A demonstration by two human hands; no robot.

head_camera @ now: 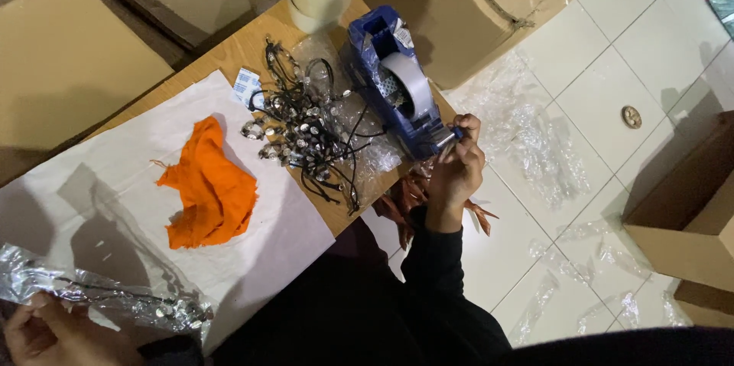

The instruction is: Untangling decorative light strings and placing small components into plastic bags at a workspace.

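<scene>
Right hand (456, 159) pinches tape at the blue tape dispenser (397, 87) cutter, frame centre; left hand (46, 331) grips a clear bag (92, 293) lower left; one-handed pull risks tape folding, dispenser sliding off the surface (237, 48) edge.

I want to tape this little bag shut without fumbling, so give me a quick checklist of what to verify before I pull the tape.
1. Right hand at the cutter end of the blue tape dispenser: ok.
2. Tape roll seated in the dispenser: ok.
3. Left hand gripping the clear plastic bag with a necklace inside: ok.
4. Bag opening folded shut: cannot tell.
5. Bag close to the dispenser: not ok, it is at the far end of the table.
6. Pile of necklaces apart from the dispenser: not ok, it lies against it.
</scene>
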